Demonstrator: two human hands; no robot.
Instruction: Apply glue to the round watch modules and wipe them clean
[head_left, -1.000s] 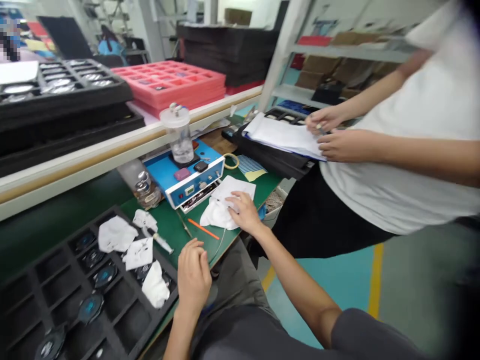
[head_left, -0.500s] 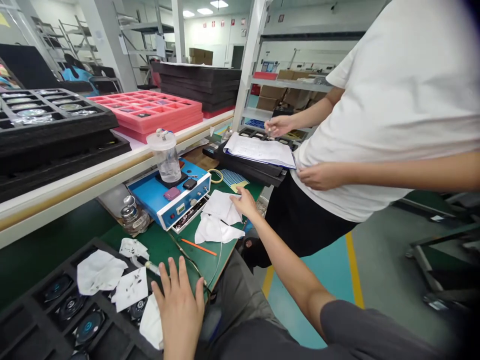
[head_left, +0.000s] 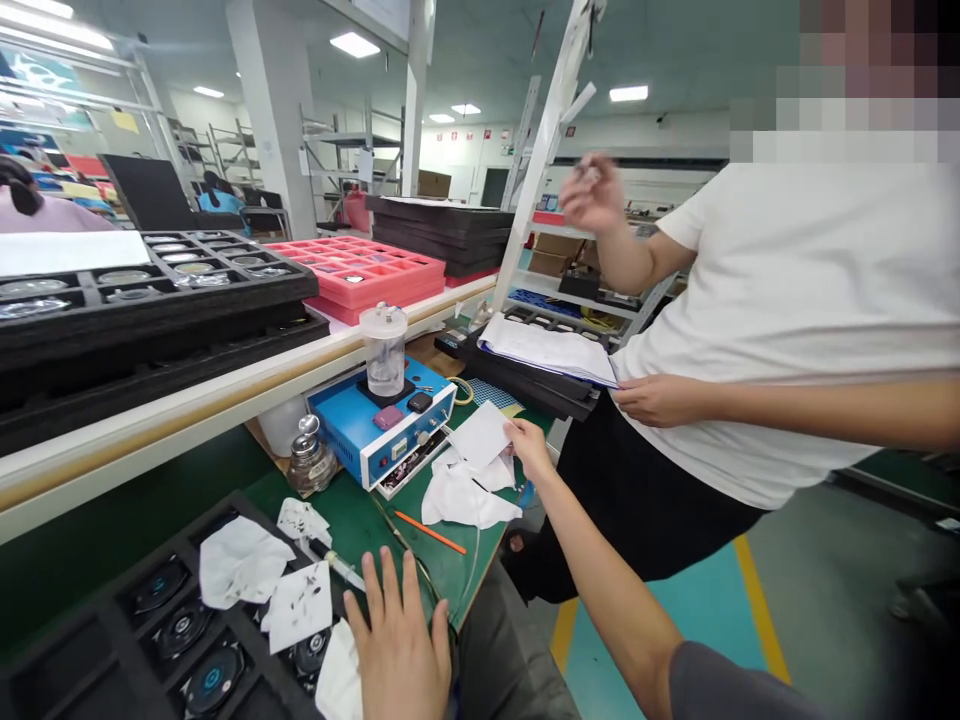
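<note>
My right hand (head_left: 527, 447) pinches a white cloth sheet (head_left: 480, 436) and holds it lifted off a pile of white cloths (head_left: 461, 498) on the green bench top (head_left: 352, 520). My left hand (head_left: 397, 640) lies flat with its fingers spread at the near edge of the bench, beside a crumpled white cloth (head_left: 339, 678). It holds nothing. An orange stick (head_left: 429, 532) and a thin cable lie between my two hands.
A blue box device (head_left: 381, 425) carries a clear jar (head_left: 384, 350). A black foam tray (head_left: 112, 640) with round parts and stained wipes sits at the left. A person in a white shirt (head_left: 787, 330) stands close on the right, one hand on papers (head_left: 551, 348). Trays fill the shelf above.
My right hand has lifted one white cloth sheet off the pile. The view has tilted upward. The standing person has raised one hand from the papers into the air.
</note>
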